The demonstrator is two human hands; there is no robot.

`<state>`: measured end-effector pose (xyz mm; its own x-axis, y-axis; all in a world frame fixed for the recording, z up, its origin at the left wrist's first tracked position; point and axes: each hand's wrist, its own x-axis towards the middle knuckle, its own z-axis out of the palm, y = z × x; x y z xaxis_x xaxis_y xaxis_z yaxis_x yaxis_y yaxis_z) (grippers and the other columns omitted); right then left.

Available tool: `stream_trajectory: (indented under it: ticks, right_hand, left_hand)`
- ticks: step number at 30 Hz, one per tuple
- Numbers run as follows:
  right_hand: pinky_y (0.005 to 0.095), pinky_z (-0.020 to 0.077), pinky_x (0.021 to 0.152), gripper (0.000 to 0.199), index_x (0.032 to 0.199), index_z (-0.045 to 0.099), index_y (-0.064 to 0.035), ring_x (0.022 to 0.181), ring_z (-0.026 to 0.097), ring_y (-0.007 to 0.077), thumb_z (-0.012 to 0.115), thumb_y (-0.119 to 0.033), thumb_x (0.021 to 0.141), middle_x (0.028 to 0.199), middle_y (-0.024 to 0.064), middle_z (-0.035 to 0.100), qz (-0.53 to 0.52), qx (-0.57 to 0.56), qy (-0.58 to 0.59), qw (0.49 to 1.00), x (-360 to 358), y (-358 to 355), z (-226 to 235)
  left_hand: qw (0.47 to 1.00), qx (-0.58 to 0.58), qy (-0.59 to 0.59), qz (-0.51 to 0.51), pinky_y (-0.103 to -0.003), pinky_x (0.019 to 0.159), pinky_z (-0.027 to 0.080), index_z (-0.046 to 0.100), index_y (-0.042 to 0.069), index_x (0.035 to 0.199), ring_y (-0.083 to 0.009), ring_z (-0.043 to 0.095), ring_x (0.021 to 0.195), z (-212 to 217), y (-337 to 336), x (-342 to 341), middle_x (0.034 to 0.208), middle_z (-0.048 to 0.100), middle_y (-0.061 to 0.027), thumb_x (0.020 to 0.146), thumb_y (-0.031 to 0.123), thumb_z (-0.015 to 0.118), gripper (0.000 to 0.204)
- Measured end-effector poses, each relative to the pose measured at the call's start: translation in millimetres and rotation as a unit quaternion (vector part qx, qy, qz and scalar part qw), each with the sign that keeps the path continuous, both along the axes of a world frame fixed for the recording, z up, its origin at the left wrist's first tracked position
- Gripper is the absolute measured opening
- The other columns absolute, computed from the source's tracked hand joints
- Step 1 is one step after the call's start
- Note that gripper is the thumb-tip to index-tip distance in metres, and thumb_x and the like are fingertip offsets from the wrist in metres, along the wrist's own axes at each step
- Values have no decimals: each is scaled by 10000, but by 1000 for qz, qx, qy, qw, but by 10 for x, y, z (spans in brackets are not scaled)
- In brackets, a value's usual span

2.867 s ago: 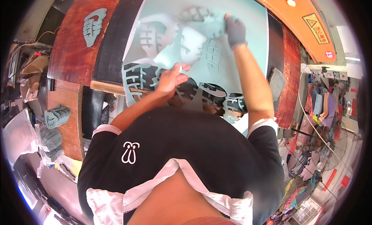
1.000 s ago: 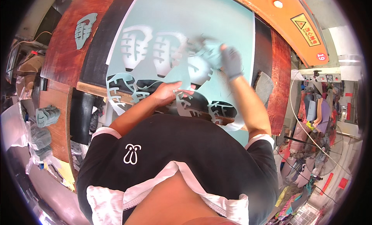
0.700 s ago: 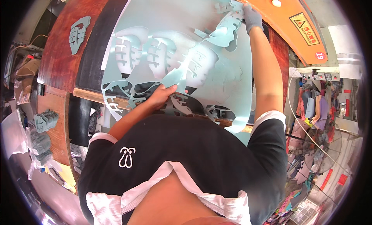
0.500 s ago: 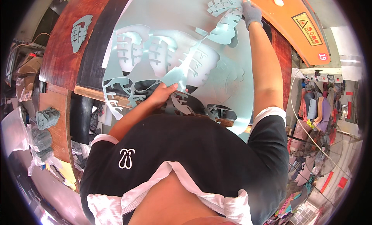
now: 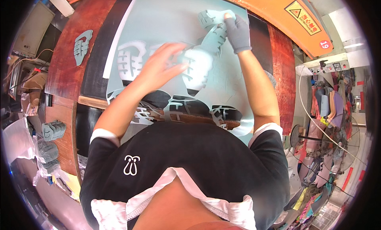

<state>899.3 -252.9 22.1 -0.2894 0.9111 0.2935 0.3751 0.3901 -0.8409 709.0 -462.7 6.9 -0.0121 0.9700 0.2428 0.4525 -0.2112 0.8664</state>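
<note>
A thin translucent pale-green sheet (image 5: 166,16) lies across the work table, with shoe-upper shapes cut out of it along its near half. My right hand (image 5: 238,33), in a grey glove that leaves the fingertips bare, is closed on cut-out shoe-upper pieces (image 5: 212,18) near the sheet's far right. Those pieces have slotted, strap-like edges and hang down toward the middle. My bare left hand (image 5: 160,67) hovers over the cut-out shapes, its fingers apart and slightly blurred, holding nothing that I can see. It hides part of the shapes below.
A single cut piece (image 5: 82,47) rests on the red-brown board at the left. A stack of similar pieces (image 5: 53,131) sits lower left beside plastic bags. An orange machine beam (image 5: 274,8) with a yellow warning label spans the far right. A fan (image 5: 345,142) stands at the right.
My left hand has let go of the sheet's near part and moved up over the cut-outs, its fingers spreading. My right hand has come left and nearer with the cut pieces.
</note>
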Motion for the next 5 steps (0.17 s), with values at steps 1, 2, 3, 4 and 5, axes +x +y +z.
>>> stream_trajectory:
  ticks: [1,2,3,4,5]
  right_hand:
    - [345,453,692,414,856,636,-21,730,593,221,526,-420,866,746,110,623,0,12,-5,1000,-29,-47,-29]
    - [355,457,702,408,863,639,-25,743,604,242,522,-416,869,756,122,631,-13,14,-17,1000,-53,-69,-43]
    - [377,464,739,402,906,649,-38,809,623,293,513,-415,873,819,153,651,2,14,-1,1000,-56,-100,-68]
    - [357,464,772,397,946,651,-51,856,628,278,518,-416,869,855,156,657,8,20,-2,1000,-49,-130,-99]
    - [338,465,806,396,987,653,-63,902,634,263,523,-418,866,891,159,662,2,15,-10,1000,-38,-149,-128]
  left_hand:
    - [998,54,38,8,-350,934,404,530,1,1195,-227,512,1120,-35,338,130,1190,538,-141,831,340,644,510]
    - [999,17,39,19,-356,936,404,517,16,1214,-232,509,1125,-63,637,282,1208,525,-152,835,355,639,523]
    - [998,-40,45,32,-361,938,403,505,32,1234,-237,506,1131,-97,850,373,1225,512,-163,838,371,635,537]
    - [996,-86,0,-1,-373,951,399,477,53,1269,-244,490,1156,-137,1006,384,1264,490,-167,848,387,622,556]
    - [984,-174,-35,-30,-386,964,395,449,75,1304,-250,474,1181,-188,1140,383,1302,469,-171,858,402,610,576]
